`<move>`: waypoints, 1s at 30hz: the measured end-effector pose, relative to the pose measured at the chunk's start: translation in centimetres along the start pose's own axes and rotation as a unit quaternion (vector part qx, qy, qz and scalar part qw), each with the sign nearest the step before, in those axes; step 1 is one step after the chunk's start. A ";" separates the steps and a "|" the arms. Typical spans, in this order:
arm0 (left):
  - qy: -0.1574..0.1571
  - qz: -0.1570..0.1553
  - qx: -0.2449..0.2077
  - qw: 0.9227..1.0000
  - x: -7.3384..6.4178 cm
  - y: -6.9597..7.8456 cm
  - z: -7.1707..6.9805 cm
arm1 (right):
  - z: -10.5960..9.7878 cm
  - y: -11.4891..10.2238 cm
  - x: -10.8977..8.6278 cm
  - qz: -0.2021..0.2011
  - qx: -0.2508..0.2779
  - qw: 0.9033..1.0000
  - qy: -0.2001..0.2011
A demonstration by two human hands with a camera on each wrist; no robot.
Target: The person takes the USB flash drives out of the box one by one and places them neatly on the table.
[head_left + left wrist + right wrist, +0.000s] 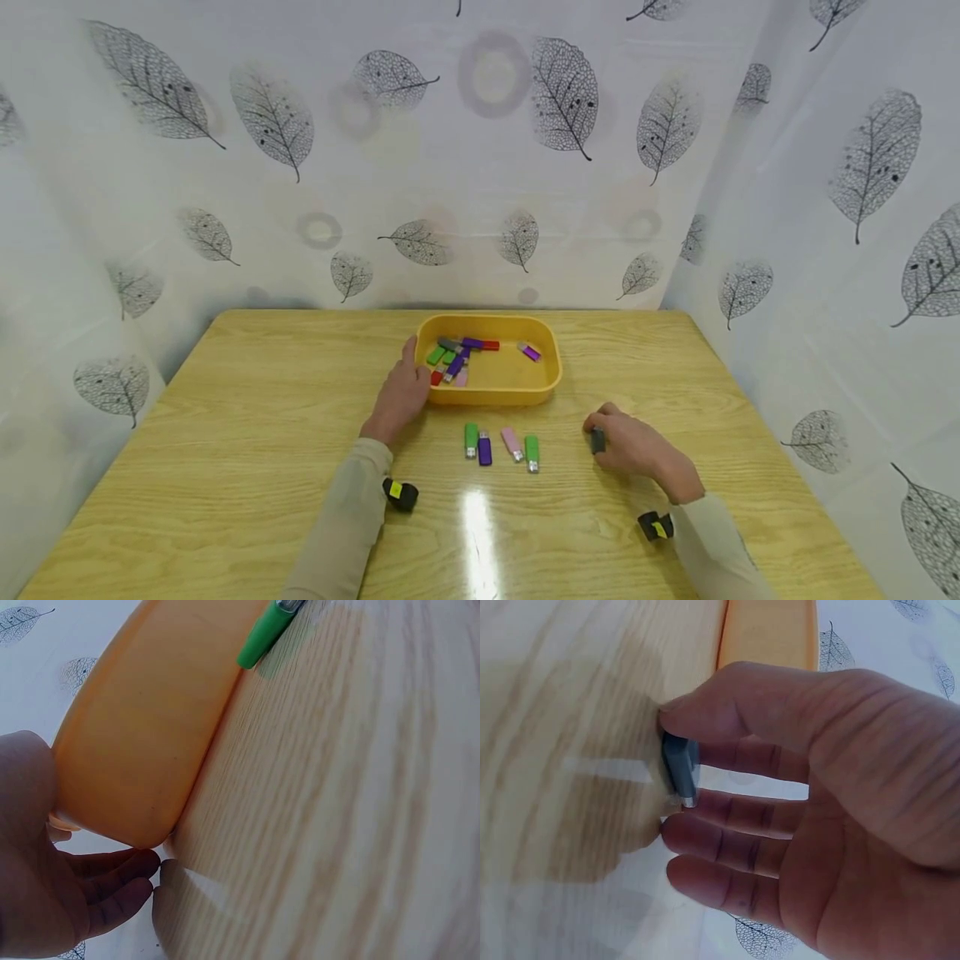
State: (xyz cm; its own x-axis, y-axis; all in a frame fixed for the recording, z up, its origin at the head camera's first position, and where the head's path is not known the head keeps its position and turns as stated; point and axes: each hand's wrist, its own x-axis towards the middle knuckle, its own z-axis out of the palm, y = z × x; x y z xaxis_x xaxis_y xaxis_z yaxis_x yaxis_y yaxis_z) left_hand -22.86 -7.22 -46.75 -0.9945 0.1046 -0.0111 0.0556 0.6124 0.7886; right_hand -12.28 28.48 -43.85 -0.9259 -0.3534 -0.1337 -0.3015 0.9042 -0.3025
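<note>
My right hand [637, 446] is low over the table, right of the tray. It pinches a dark grey USB flash drive [679, 765] between thumb and fingers; the drive's metal plug points away from the thumb. At the left end of the yellow plastic tray [487, 398], my left hand [401, 396] grips the rim and corner. Inside the tray lie several flash drives, mostly heaped on the left, with one purple drive [529, 352] apart on the right. In front of it are a green drive [471, 440], a purple drive [484, 450], a pink drive [512, 444] and another green drive [532, 454].
The wooden table [247, 450] spreads out around the tray. Behind it and at the sides hangs a white curtain [465, 183] with a leaf print. Each wrist wears a small black camera, one visible beside the left sleeve [341, 517].
</note>
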 end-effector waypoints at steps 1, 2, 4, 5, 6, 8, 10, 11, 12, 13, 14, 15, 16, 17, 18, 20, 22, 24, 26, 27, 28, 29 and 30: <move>-0.001 -0.001 0.000 1.000 0.0 0.0 0.0 | 0.0 0.0 0.0 0.002 0.001 1.000 -0.003; -0.002 -0.002 0.001 1.000 0.0 0.0 0.0 | -0.1 -0.1 0.0 0.005 0.002 1.000 -0.007; -0.003 -0.002 0.003 1.000 0.0 0.0 0.0 | -0.2 -0.3 0.0 0.011 0.008 1.000 -0.017; -0.003 -0.003 0.003 1.000 -0.1 -0.1 0.0 | -0.3 -0.4 0.1 0.014 0.011 1.000 -0.020; -0.005 -0.003 0.002 1.000 -0.1 0.0 0.0 | -0.4 -0.5 0.1 0.018 0.013 0.999 -0.024; -0.005 -0.003 0.000 1.000 -0.1 0.0 0.0 | -0.8 -0.8 0.3 0.022 0.016 0.999 -0.027; -0.006 -0.002 -0.001 1.000 -0.2 0.0 0.0 | -1.2 -1.0 0.6 0.026 0.018 0.999 -0.021; -0.005 -0.002 -0.003 1.000 -0.2 0.0 0.0 | -1.4 -1.2 0.7 0.025 0.016 0.999 -0.014; -0.004 -0.002 -0.003 1.000 -0.3 0.1 0.0 | -1.7 -1.4 0.9 0.023 0.013 1.000 -0.006; -0.004 -0.002 -0.002 1.000 -0.3 0.1 -0.1 | -2.0 -1.5 1.0 0.019 0.013 1.000 0.004; -0.004 -0.001 -0.001 1.000 -0.3 0.1 -0.1 | -2.2 -1.7 1.2 0.017 0.010 1.000 0.016; -0.003 -0.002 0.000 1.000 -0.3 0.1 -0.1 | -2.5 -1.8 1.4 0.014 0.007 0.999 0.029; -0.003 -0.002 0.001 1.000 -0.3 0.1 -0.1 | -2.7 -2.0 1.6 0.009 0.004 0.999 0.041; -0.002 -0.002 0.001 1.000 -0.3 0.1 -0.1 | -2.9 -2.2 1.8 0.005 0.001 0.999 0.053; -0.002 -0.002 0.002 1.000 -0.3 0.1 -0.2 | -3.0 -2.4 2.0 0.003 0.000 0.998 0.062; -0.003 -0.004 0.002 1.000 -0.2 0.1 -0.2 | -3.2 -2.8 2.4 -0.003 0.001 0.997 0.078; -0.004 -0.007 0.001 1.000 -0.2 0.1 -0.2 | -3.3 -3.2 3.0 -0.010 -0.001 0.996 0.089; -0.006 -0.011 0.000 1.000 -0.2 0.1 -0.2 | -3.2 -3.5 3.5 -0.015 -0.003 0.995 0.098; -0.008 -0.013 -0.001 1.000 -0.2 0.1 -0.1 | -3.1 -3.8 4.1 -0.019 -0.010 0.994 0.104; -0.008 -0.013 -0.001 1.000 -0.2 0.1 -0.1 | -3.0 -3.9 4.4 -0.022 -0.014 0.994 0.108; -0.008 -0.014 -0.001 1.000 -0.2 0.1 -0.1 | -3.0 -4.1 4.7 -0.025 -0.017 0.993 0.112; -0.009 -0.015 -0.002 1.000 -0.1 0.2 -0.1 | -3.0 -4.2 5.0 -0.025 -0.020 0.993 0.115; -0.008 -0.015 -0.002 1.000 -0.1 0.2 -0.1 | -3.0 -4.3 5.3 -0.025 -0.025 0.992 0.119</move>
State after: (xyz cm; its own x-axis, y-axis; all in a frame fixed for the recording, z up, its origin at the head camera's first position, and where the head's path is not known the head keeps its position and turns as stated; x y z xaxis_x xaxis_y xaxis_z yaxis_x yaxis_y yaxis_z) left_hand -22.74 -7.19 -46.57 -0.9940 0.0996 -0.0444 0.0261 0.6127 0.7899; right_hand -16.59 23.44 -40.41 -0.9354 -0.3368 0.1082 -0.3535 0.8999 -0.2553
